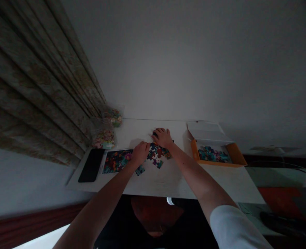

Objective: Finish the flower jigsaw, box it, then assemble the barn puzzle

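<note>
A partly joined jigsaw puzzle (156,155) with a ragged outline lies in the middle of the white table. My right hand (163,138) is over its top edge, fingers bent around a dark puzzle piece (155,134). At the puzzle's left edge rests my left hand (140,152), its fingers curled and pressed together; whatever they hold is hidden. Under the left wrist a small joined cluster of puzzle pieces (140,170) shows. Partly covered by the left hand and forearm is a colourful printed picture sheet (115,161).
A black phone or tablet (91,165) lies at the table's left end. Behind it stand two clear bags of puzzle pieces (103,138) (115,117) beside the curtain (51,69). On the right, an open orange box (220,162) holds loose pieces. The wall (168,86) bounds the table's back.
</note>
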A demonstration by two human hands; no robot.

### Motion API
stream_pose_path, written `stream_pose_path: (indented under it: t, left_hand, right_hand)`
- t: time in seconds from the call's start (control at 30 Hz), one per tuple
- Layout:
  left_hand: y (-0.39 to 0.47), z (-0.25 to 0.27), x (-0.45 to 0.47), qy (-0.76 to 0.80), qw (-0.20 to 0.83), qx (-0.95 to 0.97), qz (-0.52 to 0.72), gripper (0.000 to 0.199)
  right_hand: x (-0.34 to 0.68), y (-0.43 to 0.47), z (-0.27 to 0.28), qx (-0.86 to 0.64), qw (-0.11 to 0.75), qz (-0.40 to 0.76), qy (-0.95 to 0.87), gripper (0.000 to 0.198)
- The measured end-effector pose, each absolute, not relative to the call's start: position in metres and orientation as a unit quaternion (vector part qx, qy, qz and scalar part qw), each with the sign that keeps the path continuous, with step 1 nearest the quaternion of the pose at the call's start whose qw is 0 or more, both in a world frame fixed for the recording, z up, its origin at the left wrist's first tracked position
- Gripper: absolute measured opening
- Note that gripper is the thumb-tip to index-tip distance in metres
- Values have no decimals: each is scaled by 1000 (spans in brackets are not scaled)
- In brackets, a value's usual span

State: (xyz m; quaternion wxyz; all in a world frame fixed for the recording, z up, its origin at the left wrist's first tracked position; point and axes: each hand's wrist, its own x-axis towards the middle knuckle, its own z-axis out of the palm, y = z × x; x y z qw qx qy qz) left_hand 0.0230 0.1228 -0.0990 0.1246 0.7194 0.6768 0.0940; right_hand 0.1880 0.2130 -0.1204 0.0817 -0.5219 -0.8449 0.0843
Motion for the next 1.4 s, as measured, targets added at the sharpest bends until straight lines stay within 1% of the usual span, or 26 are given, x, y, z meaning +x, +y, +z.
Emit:
stream_pose_path:
  t: [0.17,0.27,0.3,0.37,0.43,0.57,0.73,0.9,1.07,1.4]
  left_hand:
    - [94,-109,20,610,126,770,138,34]
    - [80,-113,21,612,78,773,148,29]
    - [74,-114,21,628,55,762,147,30]
    - [60,-119,22,659,20,739,142,41]
    - [47,-124,24,670,6,731,130,49]
    - [38,-128,32,676,-4,730,100,50]
    - [56,-116,42,704,-4,706,75,50]
    - [68,-107,46,711,18,701,56,43]
    - [73,-106,49,712,50,699,36,44]
    - [95,-106,62,728,60,681,43,52]
  right_hand:
    - [196,197,-117,-535,70,56,-840,56]
    - [199,188,-115,-577,70,50,-812,60]
    - [199,186,-115,-590,71,50,-803,61]
    - [199,181,-113,-616,74,47,-783,65]
    - [198,176,-113,-636,80,42,-767,67]
    - [197,162,-114,-661,95,37,-744,64]
    - [204,149,-114,-718,115,50,-685,59]
    - [215,128,-116,-718,131,63,-681,60]
    - [212,99,-120,-674,114,33,-729,67]
    - [205,113,-108,-713,75,52,-695,69]
